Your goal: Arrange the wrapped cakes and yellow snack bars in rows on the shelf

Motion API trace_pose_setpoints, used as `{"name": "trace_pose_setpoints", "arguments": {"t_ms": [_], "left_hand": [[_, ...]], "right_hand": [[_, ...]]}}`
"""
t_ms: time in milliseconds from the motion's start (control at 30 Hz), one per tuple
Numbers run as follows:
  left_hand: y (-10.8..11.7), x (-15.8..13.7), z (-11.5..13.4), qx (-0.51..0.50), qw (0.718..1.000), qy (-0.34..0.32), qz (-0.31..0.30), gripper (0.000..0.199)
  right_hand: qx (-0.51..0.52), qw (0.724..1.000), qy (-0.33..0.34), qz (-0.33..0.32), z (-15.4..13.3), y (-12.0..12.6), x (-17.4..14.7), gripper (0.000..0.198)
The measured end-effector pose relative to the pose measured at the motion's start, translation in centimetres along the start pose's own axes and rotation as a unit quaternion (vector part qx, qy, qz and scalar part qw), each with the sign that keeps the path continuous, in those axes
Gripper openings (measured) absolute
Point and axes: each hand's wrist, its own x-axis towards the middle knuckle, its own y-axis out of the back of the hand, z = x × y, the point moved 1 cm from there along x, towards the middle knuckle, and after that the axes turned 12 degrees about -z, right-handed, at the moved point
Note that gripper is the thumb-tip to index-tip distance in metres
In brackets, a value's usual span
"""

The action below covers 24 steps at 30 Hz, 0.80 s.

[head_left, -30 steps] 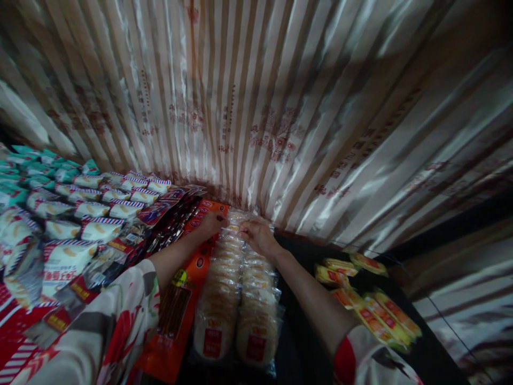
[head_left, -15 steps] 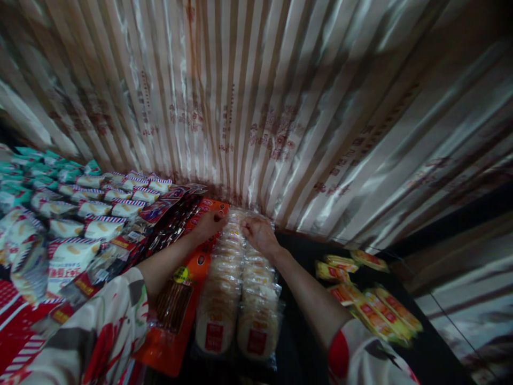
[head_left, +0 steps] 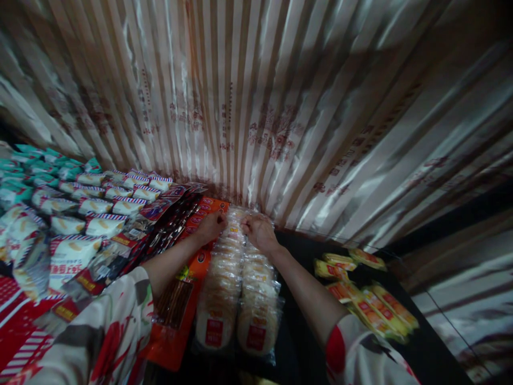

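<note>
Two long rows of round, pale crackers or flat cakes in clear wrappers overlap in the middle, a left row and a right row, with red labels on the front packets. At the far end of the left row, my left hand is closed, its fingers curled beside an orange snack bag. Over the back of the right row, my right hand is closed too, fingertips pressed together at the wrappers. Anything inside either hand is too small or hidden to make out.
White snack bags with striped edges and green bags stand in rows at left. Yellow packets lie on the dark surface at right. A pleated, printed curtain-like sheet rises behind.
Both hands stay almost where they were over the back of the rows. My left fingers look slightly more curled. The view has shifted very little.
</note>
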Motion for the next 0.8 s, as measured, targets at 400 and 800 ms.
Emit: {"name": "trace_pose_setpoints", "arguments": {"t_ms": [400,800], "left_hand": [[-0.8,0.5,-0.4,0.053,0.997,0.015,0.046,0.008],[-0.6,0.2,0.1,0.031,0.998,0.027,0.042,0.005]], "right_hand": [[0.058,0.996,0.042,0.053,0.0,0.0,-0.6,0.009],[0.077,0.992,0.103,0.016,0.3,0.2,-2.2,0.007]]}}
